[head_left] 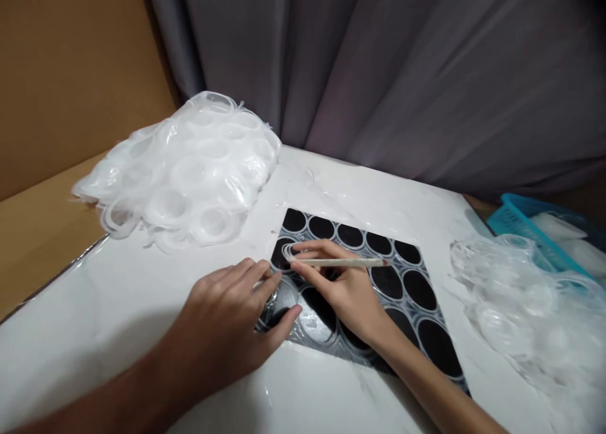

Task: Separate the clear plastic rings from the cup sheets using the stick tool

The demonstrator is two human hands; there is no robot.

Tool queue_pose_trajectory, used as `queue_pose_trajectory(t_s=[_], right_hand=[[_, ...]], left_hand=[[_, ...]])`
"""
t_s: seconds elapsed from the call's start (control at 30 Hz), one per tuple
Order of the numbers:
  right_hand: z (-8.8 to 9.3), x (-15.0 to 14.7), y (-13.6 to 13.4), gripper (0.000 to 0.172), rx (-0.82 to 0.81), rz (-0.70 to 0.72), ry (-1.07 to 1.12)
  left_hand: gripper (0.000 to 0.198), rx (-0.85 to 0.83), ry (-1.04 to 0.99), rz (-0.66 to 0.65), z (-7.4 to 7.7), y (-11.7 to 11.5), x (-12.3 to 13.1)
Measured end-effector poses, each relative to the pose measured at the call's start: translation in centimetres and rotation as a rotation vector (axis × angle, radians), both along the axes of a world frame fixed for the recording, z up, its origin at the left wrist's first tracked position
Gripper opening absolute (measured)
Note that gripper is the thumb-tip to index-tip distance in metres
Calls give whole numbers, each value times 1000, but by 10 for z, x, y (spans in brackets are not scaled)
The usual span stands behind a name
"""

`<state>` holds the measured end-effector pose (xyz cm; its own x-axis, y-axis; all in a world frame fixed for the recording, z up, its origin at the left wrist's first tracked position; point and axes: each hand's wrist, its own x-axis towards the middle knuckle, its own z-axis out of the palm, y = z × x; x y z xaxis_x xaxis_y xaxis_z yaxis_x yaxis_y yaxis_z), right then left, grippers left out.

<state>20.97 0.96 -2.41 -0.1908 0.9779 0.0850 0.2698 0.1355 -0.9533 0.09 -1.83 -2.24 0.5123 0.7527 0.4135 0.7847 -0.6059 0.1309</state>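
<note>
A black mat (416, 295) with rows of clear round plastic rings lies on the white table (142, 295). My left hand (227, 320) rests flat on the mat's near-left corner, fingers stretched out and pressing on a clear ring (279, 298). My right hand (341, 289) pinches a thin pale stick (350, 263) like a pen, its tip at a lifted clear ring (290, 252) near the mat's far-left corner.
A big heap of clear plastic pieces (184, 169) sits at the back left, another heap (525, 308) at the right. A blue basket (534, 226) stands at the far right. Grey curtain (402, 68) behind, brown cardboard (61, 74) at left.
</note>
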Motion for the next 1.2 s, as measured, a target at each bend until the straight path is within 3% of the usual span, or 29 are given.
queue_pose_trajectory(t_s=[0.2, 0.3, 0.47, 0.63, 0.97, 1.1, 1.2], right_hand=[[-7, 4, -1, 20, -86, -17, -11], [-8, 6, -2, 21, -123, 14, -9], [-9, 5, -2, 14, -77, 46, -46], [-9, 4, -1, 10, -20, 72, -81], [-8, 4, -2, 9, 17, 68, -89], [-9, 5, -6, 10, 138, 121, -173], [-14, 5, -13, 23, 449, 207, -350]], left_hand=[[28, -77, -15, -26, 0, -2, -1], [30, 6, -33, -7, -6, -8, -1], [30, 170, -21, 11, -12, -14, 0], [30, 179, -24, -74, -12, -12, 3], [27, 197, -26, -69, -9, -10, 1], [25, 210, -18, -80, -10, -9, 0], [25, 232, -9, -98, -12, -9, -1]])
